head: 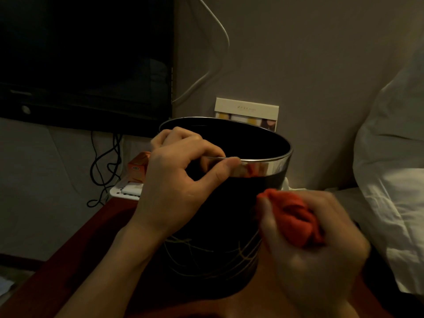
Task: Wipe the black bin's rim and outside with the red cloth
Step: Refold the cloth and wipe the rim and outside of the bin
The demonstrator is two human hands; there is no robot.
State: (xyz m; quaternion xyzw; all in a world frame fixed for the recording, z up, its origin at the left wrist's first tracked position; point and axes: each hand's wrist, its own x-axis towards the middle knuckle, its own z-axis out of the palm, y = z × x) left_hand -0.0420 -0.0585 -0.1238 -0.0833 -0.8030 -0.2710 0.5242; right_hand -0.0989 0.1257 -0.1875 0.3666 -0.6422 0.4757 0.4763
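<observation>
Much dark screen point(85, 58) across the upper left, flat and glossy, black cables point(107, 166) dangling below it in loose loops. White bedding point(394, 171) bulking in from the right edge, soft and creased, close beside the bin. Plain beige wall point(298, 65) behind, with a pale cord point(218, 31) curving down it.

Centre: black bin point(220, 226), round and upright on a reddish wooden table point(75, 253), matte wall crossed by thin pale line marks, a shiny metal band round the rim mirroring a bit of red. Left hand point(179, 180) clamped on the near rim, fingers hooked inside, thumb pressed along the metal band outside. Right hand point(314, 246), motion-blurred, closed round the bunched red cloth point(291, 216), soft and crumpled, held against the bin's outer wall on its right side, below the band.

Behind the bin: a cream card point(247, 111) propped against the wall, lower part hidden by the rim. To the left, partly blocked by the left hand: a white perforated tray point(125, 191) and a small orange box point(137, 168).
</observation>
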